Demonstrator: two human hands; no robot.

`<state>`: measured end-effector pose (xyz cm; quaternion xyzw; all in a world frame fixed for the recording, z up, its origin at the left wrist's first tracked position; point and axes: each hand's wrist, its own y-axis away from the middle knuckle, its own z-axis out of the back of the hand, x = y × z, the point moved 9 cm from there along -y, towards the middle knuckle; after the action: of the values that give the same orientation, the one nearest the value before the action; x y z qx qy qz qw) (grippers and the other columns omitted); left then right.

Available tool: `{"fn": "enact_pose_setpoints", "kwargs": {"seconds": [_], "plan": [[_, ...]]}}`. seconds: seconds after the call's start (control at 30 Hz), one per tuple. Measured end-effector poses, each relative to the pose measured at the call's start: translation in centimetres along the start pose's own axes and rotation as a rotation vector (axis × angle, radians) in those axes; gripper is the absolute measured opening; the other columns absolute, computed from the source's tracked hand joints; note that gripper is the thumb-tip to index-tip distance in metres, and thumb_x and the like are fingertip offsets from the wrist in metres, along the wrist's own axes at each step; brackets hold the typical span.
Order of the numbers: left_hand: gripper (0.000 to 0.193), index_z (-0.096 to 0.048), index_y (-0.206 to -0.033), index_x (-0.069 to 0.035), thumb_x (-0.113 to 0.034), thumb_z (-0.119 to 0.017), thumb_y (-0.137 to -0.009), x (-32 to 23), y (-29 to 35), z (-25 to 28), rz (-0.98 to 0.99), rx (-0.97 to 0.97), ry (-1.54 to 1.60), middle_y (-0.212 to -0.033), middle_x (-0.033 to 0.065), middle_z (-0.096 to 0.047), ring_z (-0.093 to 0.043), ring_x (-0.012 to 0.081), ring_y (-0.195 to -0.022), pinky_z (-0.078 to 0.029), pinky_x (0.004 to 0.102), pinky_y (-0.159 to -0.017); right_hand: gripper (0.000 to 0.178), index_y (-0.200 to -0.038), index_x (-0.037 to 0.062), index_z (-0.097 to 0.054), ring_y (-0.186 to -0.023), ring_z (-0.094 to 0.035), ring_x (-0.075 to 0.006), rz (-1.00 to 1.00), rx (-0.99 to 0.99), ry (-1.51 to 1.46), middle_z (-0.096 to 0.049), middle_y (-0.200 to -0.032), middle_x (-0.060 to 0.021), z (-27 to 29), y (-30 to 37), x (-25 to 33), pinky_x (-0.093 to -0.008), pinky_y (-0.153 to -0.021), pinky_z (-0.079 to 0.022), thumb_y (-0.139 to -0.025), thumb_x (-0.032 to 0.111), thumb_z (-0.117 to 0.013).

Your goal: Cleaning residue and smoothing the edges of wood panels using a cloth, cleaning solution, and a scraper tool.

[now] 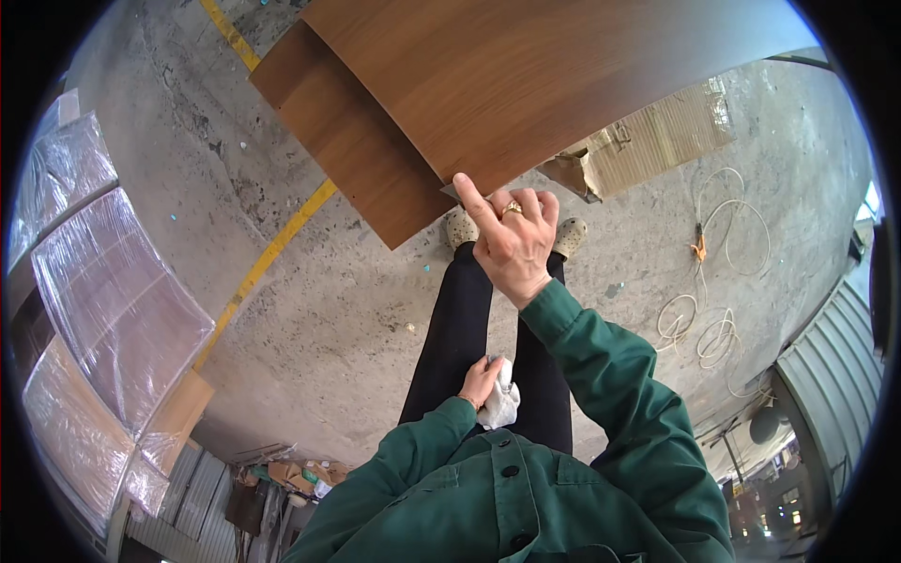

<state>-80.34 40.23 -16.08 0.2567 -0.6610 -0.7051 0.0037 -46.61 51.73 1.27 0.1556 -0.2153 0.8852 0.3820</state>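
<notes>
In front of me is a large brown wood-grain panel (526, 84), its near corner under my right hand. My right hand (514, 235) is back up, with one finger stretched along that corner and the others curled. A small grey edge shows beside the stretched finger; whether it belongs to a held thing or to the panel is unclear. Low in front of my body, my left hand (481, 382) is closed around a crumpled white cloth (503, 399). A second brown panel (347, 141) lies below the large one and sticks out to its left.
Flattened cardboard (657, 136) is on the concrete floor beyond the panel's right edge. A pale coiled hose (699, 319) with an orange fitting (698, 248) lies at right. Plastic-wrapped stacks (122, 300) stand at left, beside a yellow floor line (272, 253).
</notes>
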Motion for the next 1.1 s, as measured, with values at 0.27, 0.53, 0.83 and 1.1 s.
{"fn": "enact_pose_setpoints", "kwargs": {"seconds": [0.27, 0.53, 0.83, 1.1], "plan": [[0.036, -0.056, -0.086, 0.003, -0.032, -0.053, -0.084, -0.2, 0.3, 0.3, 0.044, 0.018, 0.052, -0.076, 0.0081, -0.059, -0.053, 0.0141, -0.072, -0.042, 0.0275, -0.065, 0.061, -0.116, 0.0187, -0.054, -0.073, -0.045, -0.015, 0.006, -0.029, 0.11, -0.045, -0.067, 0.003, -0.1, -0.2, 0.0, -0.0329, -0.076, -0.032, -0.057, 0.003, -0.056], [0.038, -0.056, -0.088, 0.004, -0.033, -0.052, -0.084, 0.1, 0.3, 0.5, 0.034, 0.012, 0.048, -0.077, 0.012, -0.061, -0.056, 0.0165, -0.072, -0.043, 0.0286, -0.066, 0.059, -0.115, 0.0188, -0.055, -0.068, -0.044, -0.0164, -0.017, -0.007, 0.001, -0.044, -0.066, 0.0018, -0.5, 0.4, 0.6, -0.0322, -0.07, -0.034, -0.058, 0.003, -0.055], [0.037, -0.056, -0.087, 0.004, -0.032, -0.052, -0.084, -0.1, 0.2, 0.0, 0.021, 0.014, 0.112, -0.076, 0.0095, -0.06, -0.053, 0.0142, -0.069, -0.042, 0.0277, -0.064, 0.04, -0.116, 0.0019, -0.049, -0.059, -0.055, -0.0197, -0.276, 0.167, -0.516, -0.055, -0.065, -0.0078, -2.6, 8.1, -0.5, -0.0278, -0.057, -0.045, -0.077, -0.001, -0.057], [0.037, -0.056, -0.087, 0.004, -0.033, -0.052, -0.085, 0.0, 0.4, -0.4, 0.017, 0.012, 0.1, -0.076, 0.0093, -0.06, -0.053, 0.0139, -0.071, -0.042, 0.0276, -0.065, 0.015, -0.089, 0.0037, -0.048, -0.064, -0.048, -0.0054, -1.029, -0.061, -1.466, -0.051, -0.08, 0.0005, -4.2, 9.7, -2.4, -0.0183, -0.059, -0.04, -0.079, -0.002, -0.058]]}}
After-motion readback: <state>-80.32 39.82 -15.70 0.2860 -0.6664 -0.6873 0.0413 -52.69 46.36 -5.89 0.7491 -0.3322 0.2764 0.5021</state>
